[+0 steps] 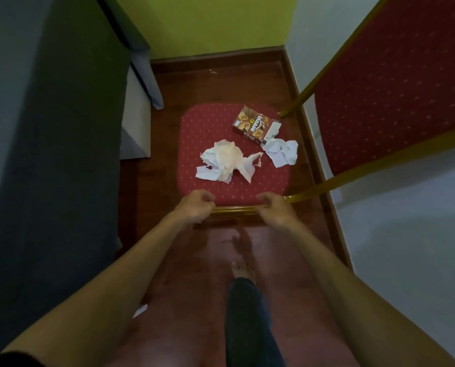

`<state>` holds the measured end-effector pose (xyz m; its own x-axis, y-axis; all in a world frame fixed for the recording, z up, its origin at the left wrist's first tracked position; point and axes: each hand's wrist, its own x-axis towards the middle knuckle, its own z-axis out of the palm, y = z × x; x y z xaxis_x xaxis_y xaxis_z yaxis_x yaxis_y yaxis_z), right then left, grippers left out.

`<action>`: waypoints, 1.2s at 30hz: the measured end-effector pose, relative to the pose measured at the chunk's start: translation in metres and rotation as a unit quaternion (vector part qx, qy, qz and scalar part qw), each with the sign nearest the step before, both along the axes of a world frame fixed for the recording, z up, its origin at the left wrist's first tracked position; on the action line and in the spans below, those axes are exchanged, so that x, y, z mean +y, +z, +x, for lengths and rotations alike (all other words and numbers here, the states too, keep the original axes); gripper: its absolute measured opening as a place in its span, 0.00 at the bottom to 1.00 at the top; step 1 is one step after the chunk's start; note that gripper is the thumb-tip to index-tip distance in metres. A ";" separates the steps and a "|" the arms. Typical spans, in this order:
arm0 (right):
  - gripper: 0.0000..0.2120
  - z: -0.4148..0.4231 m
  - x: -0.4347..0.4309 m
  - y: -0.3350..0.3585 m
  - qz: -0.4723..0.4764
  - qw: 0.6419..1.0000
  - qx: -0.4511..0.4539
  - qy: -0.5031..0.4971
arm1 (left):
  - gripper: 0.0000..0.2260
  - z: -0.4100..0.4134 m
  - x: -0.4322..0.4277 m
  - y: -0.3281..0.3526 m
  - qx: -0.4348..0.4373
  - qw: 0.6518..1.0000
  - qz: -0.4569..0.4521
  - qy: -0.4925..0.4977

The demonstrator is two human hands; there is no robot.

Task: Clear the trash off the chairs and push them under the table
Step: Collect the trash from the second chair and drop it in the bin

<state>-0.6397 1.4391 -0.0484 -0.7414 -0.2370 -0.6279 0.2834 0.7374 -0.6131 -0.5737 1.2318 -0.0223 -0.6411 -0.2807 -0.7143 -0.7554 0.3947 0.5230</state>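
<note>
I see the chair [207, 128] from above, red dotted seat with a gold metal frame, its backrest [395, 83] swung up along the right side next to the white wall [406, 234]. It stands on a reddish wood floor [247, 83] in a narrow lane: dark grey upholstered furniture [62, 128] crowds the left, the wall and skirting board close the right, and a yellow-green wall [207, 22] blocks the far end. Some bare floor shows beyond the seat's far edge, a thin strip on each side, and more open floor on my near side.

My left hand [194, 206] is curled at the near-left corner of the seat, fingers clenched at the gold front rail [234, 209]; I cannot tell if it truly grips it. My right hand [275, 210] is curled over the rail near the right corner, fingers wrapped on the bar.

Trash is still on the seat. A large crumpled white tissue [227, 161] lies near the middle. A brown snack box [254, 124], flap open, sits at the far-right corner. A smaller crumpled paper [283, 152] lies just beside the box, hanging at the seat's right edge.

A bare foot [243, 270] and dark trouser leg [250, 321] stand on the floor behind the chair.
</note>
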 end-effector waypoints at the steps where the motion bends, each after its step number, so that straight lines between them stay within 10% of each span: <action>1: 0.20 -0.011 0.000 -0.001 0.004 1.000 0.006 -0.009 | 0.14 -0.004 -0.002 -0.002 0.002 1.000 -0.006 0.006; 13: 0.33 -0.174 -0.018 -0.100 0.048 0.993 0.056 -0.098 | 0.17 -0.082 0.012 -0.063 -0.009 0.994 0.005 0.111; 19: 0.12 -0.147 -0.021 -0.130 0.100 0.987 0.127 -0.023 | 0.38 -0.105 0.027 -0.081 0.079 0.962 -0.023 0.259; 26: 0.05 -0.131 -0.014 -0.112 0.094 0.990 0.101 -0.029 | 0.51 -0.144 0.030 -0.096 0.095 0.980 -0.137 0.110; 31: 0.11 -0.188 -0.026 -0.076 0.104 0.973 0.205 0.014 | 0.35 -0.157 0.021 -0.119 -0.028 0.977 -0.209 -0.017; 36: 0.14 -0.270 -0.063 -0.079 0.072 0.971 0.220 0.062 | 0.17 -0.141 -0.009 -0.123 0.047 0.986 -0.162 0.011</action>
<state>-0.9094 1.3759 -0.1271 -0.9164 -0.2750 -0.2908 -0.0784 0.8358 -0.5433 -0.7144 1.2226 -0.1456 -0.6911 -0.4997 -0.5222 -0.7203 0.5365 0.4398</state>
